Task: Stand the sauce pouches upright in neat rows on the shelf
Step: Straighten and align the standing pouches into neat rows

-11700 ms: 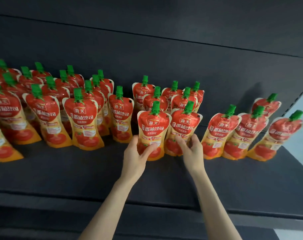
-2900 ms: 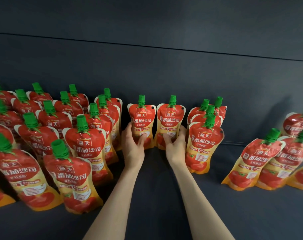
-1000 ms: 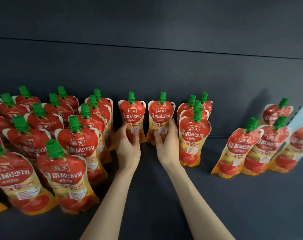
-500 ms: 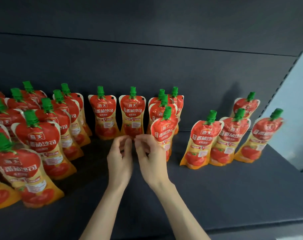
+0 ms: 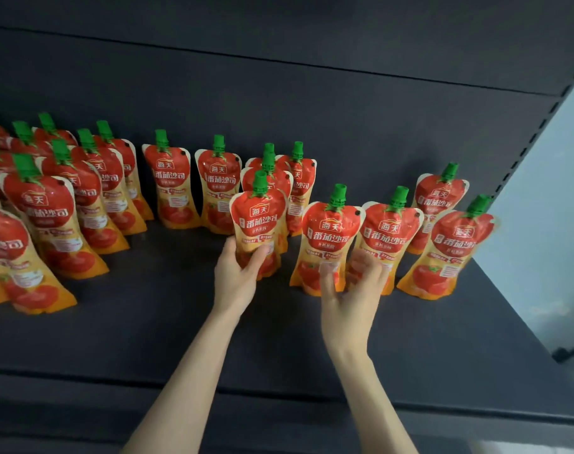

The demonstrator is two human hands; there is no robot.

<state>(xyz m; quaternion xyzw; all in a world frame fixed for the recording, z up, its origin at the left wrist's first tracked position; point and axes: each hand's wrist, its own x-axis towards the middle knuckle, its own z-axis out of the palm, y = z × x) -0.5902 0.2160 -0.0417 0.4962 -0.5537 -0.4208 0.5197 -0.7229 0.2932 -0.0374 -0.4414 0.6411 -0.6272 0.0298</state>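
Observation:
Red and yellow sauce pouches with green caps stand on a dark shelf. My left hand grips the lower part of the front sauce pouch of a short middle column, thumb on its left side. My right hand is motion-blurred, its fingers spread in front of the bases of two neighbouring pouches. Two single pouches stand upright against the back wall. Several rows of pouches fill the left side.
Two more pouches lean at the far right, close to the shelf's slotted right upright. The shelf's front edge runs below my forearms. The dark back panel rises behind the pouches.
Both hands have left the two pouches at the back wall and moved right. The left hand has taken hold of the front middle pouch; the right hand has reached the pouches further right.

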